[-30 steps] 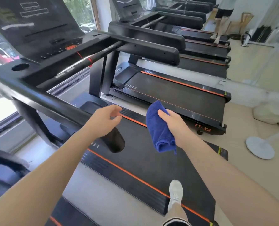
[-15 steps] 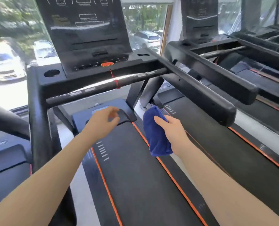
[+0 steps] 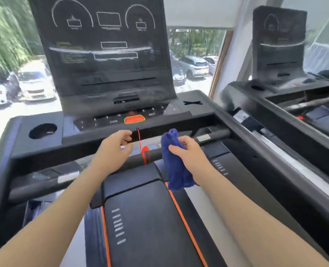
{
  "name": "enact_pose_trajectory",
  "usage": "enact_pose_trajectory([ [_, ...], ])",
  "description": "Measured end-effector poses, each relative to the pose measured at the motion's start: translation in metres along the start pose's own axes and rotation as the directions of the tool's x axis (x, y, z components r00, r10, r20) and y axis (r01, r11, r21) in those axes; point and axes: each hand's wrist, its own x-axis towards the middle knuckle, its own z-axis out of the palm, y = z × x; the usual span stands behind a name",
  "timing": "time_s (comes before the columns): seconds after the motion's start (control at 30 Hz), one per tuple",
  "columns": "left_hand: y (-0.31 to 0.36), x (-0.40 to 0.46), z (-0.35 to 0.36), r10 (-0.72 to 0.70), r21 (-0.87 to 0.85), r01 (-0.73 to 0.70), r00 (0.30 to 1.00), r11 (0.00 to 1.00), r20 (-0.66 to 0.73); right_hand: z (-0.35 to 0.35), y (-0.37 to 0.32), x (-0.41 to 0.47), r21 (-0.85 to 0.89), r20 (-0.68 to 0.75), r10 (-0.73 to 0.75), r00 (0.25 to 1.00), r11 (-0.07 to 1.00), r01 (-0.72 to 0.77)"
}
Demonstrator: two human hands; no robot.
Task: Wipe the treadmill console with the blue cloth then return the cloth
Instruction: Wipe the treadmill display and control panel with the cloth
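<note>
Cloth (image 3: pixel 176 162): blue terry, soft, nubby, matt. Console (image 3: pixel 106 54), upper centre: glossy black plastic w/ a hazy, dusty film (reflections streak it). Stop button (image 3: pixel 134 119): shiny orange plastic. Handlebar (image 3: pixel 213 136): matt black w/ silvery metal pads. Belt (image 3: pixel 150 228), bottom centre: matt black, fine-grained.

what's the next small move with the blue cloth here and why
Probably lift the right hand up and forward to press the blue cloth onto the console. The cloth hangs bunched in that hand below the button panel, not yet touching any surface, and the left hand holds nothing near the front bar.
</note>
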Motion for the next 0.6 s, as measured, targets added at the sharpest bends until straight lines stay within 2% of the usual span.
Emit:
enact_pose_trajectory([
  [0.13, -0.020, 0.068, -0.009, -0.072, -0.002, 0.072, 0.995, 0.997, -0.061, 0.015, -0.023, 0.082, 0.013, 0.110, -0.056, 0.992, 0.998, 0.055],
  [0.23, -0.041, 0.111, -0.012, -0.106, 0.026, 0.110, 0.987, 0.994, -0.120, 0.030, -0.035, 0.143, -0.005, 0.164, -0.151, 0.975, 0.988, 0.154],
  [0.4, -0.081, 0.174, -0.021, -0.155, 0.116, 0.190, 0.954, 0.975, -0.257, 0.073, -0.060, 0.246, -0.079, 0.340, -0.327, 0.882, 0.924, 0.374],
  [0.47, -0.097, 0.196, -0.028, -0.183, 0.174, 0.253, 0.923, 0.952, -0.338, 0.091, -0.069, 0.281, -0.176, 0.343, -0.463, 0.817, 0.823, 0.540],
  [0.5, -0.104, 0.206, -0.031, -0.204, 0.189, 0.292, 0.902, 0.937, -0.380, 0.100, -0.074, 0.298, -0.233, 0.324, -0.561, 0.762, 0.733, 0.639],
  [0.6, -0.125, 0.225, -0.039, -0.199, 0.228, 0.361, 0.829, 0.904, -0.523, 0.124, -0.090, 0.343, -0.387, 0.321, -0.794, 0.517, 0.388, 0.836],
])
